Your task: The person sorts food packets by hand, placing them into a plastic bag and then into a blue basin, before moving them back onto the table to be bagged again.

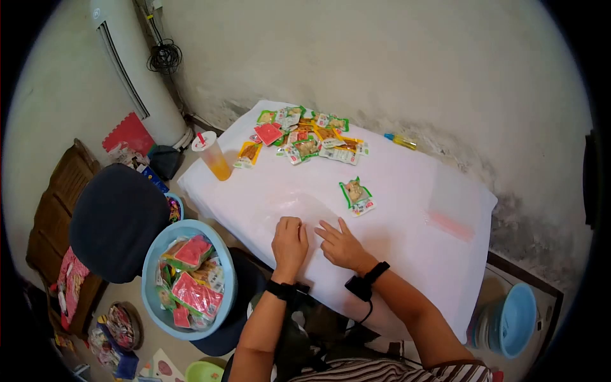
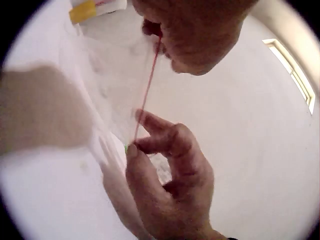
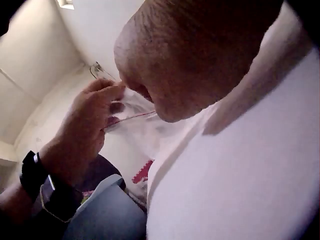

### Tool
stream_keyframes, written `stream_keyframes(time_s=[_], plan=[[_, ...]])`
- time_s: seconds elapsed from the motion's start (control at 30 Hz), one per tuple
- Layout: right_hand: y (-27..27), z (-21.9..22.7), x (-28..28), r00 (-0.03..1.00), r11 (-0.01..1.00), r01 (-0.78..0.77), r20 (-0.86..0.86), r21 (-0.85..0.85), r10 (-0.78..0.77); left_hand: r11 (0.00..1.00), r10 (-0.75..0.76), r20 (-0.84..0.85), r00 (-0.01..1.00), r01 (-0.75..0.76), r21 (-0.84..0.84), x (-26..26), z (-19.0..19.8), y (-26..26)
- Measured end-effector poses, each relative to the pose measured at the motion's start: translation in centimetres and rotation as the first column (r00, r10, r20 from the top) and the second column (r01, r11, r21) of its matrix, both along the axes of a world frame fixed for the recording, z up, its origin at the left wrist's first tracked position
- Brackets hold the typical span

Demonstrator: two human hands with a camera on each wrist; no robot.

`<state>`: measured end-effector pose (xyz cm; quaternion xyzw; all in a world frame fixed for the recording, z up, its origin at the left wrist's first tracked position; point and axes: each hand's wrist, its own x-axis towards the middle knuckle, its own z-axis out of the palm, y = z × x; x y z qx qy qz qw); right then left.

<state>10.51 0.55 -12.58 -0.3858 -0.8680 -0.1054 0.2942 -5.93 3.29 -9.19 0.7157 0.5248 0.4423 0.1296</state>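
A clear plastic bag (image 1: 294, 202) with a thin red line along its mouth (image 2: 149, 82) stretches between my two hands, over the white-covered table. My left hand (image 1: 290, 247) pinches one end of the red edge, its fingertips partly hidden in the left wrist view. My right hand (image 1: 344, 247) pinches the other end between thumb and forefinger, as the left wrist view shows; the remaining fingers are spread. Just beyond the right hand lies a green-and-white snack packet (image 1: 356, 196) on the white cloth (image 1: 401, 191).
Several snack packets (image 1: 305, 137) are heaped at the table's back, beside a cup of orange drink (image 1: 216, 159). Flat clear plastic with a pink strip (image 1: 450, 226) lies to the right. A blue basin (image 1: 151, 280) of filled bags stands left, near a dark chair (image 1: 118, 223).
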Motion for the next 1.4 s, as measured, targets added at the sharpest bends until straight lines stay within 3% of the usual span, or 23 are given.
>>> stream_keyframes(time_s=[0.07, 0.23, 0.3, 0.33, 0.37, 0.43, 0.47, 0.53, 0.57, 0.63, 0.67, 0.73, 0.83, 0.9, 1.0, 1.17, 1.23, 1.3, 1.33, 1.4], plan=[[0.1, 0.0, -0.1, 1.000, 1.000, 0.019, 0.009, 0.000, -0.019, 0.900, 0.031, -0.063, 0.998, 0.000, 0.435, -0.8, 0.9, 0.7], [0.9, -2.6, -0.6, 0.999, 0.999, -0.002, 0.049, -0.053, 0.004, 0.849, 0.067, -0.050, 0.997, -0.031, 0.528, -1.9, -1.9, 1.4], [1.1, -2.8, -1.1, 0.997, 0.971, 0.011, 0.074, -0.240, 0.007, 0.878, -0.080, -0.136, 0.987, 0.135, 0.460, -2.1, -3.3, 1.3], [1.0, -2.2, -1.2, 0.999, 0.975, 0.009, 0.052, -0.224, 0.002, 0.913, -0.116, -0.156, 0.981, 0.167, 0.372, -2.2, -3.9, 1.1], [1.0, -1.8, -1.2, 0.998, 0.975, 0.010, 0.056, -0.223, 0.002, 0.913, -0.116, -0.153, 0.981, 0.166, 0.373, -2.4, -4.6, 1.0], [1.0, -0.8, -0.8, 0.985, 0.931, -0.172, -0.066, -0.322, 0.159, 0.966, -0.059, 0.046, 0.997, 0.046, 0.255, -2.7, -5.2, 1.2], [1.3, -0.1, -0.6, 0.986, 0.933, -0.165, -0.062, -0.320, 0.153, 0.971, -0.020, 0.084, 0.996, 0.000, 0.240, -3.0, -5.4, 1.3], [2.4, 2.0, -0.1, 0.985, 0.942, -0.080, -0.171, -0.325, 0.025, 0.980, 0.008, 0.122, 0.993, -0.032, 0.199, -3.5, -5.4, 1.6], [3.5, 3.7, 0.4, 0.921, 0.964, -0.087, -0.389, -0.250, -0.017, 0.986, 0.046, 0.153, 0.987, -0.070, 0.153, -3.6, -5.3, 1.7], [7.7, 5.2, 0.9, 0.880, 0.981, 0.007, -0.464, -0.193, -0.097, 0.983, 0.041, 0.161, 0.986, -0.069, 0.170, -3.8, -4.8, 2.1], [10.0, 6.5, 1.0, 0.852, 0.951, 0.019, -0.493, -0.309, -0.177, 0.976, 0.022, 0.103, 0.994, -0.044, 0.213, -3.9, -4.7, 2.4], [15.0, 7.9, 1.4, 0.930, 0.943, 0.096, -0.308, -0.320, -0.199, 0.968, 0.011, 0.041, 0.999, -0.021, 0.252, -3.9, -4.5, 2.9], [23.5, 7.5, 1.4, 0.972, 0.942, 0.044, -0.205, -0.332, -0.118, 0.982, 0.010, 0.059, 0.998, -0.021, 0.186, -3.9, -4.4, 3.0], [28.4, 7.7, 0.6, 0.964, 0.871, 0.264, 0.072, -0.414, -0.257, 0.979, 0.031, 0.080, 0.996, -0.047, 0.199, -4.1, -4.3, 3.3], [34.2, 7.6, -0.6, 0.950, 0.849, 0.301, 0.055, -0.435, -0.308, 0.994, 0.107, 0.238, 0.965, -0.096, -0.058, -4.0, -4.5, 3.4], [42.3, 7.0, -2.2, 0.902, 0.773, 0.416, 0.109, -0.479, -0.419, 0.969, 0.180, 0.287, 0.941, -0.120, -0.216, -4.0, -5.2, 3.4], [44.9, 6.0, -2.4, 0.862, 0.747, 0.490, 0.122, -0.449, -0.492, 0.961, 0.164, 0.248, 0.955, -0.097, -0.259, -4.7, -6.4, 3.0], [47.4, 4.6, -2.6, 0.854, 0.731, 0.499, 0.122, -0.465, -0.505, 0.893, 0.146, 0.111, 0.983, -0.083, -0.443, -5.6, -6.5, 1.8], [48.2, 3.9, -2.7, 0.850, 0.722, 0.506, 0.130, -0.472, -0.510, 0.939, 0.141, 0.127, 0.982, -0.092, -0.331, -5.4, -5.6, 2.4], [49.1, 2.1, -3.4, 0.859, 0.705, 0.471, 0.093, -0.530, -0.504, 0.936, 0.131, 0.071, 0.989, -0.099, -0.337, -5.9, -5.3, 2.8]])
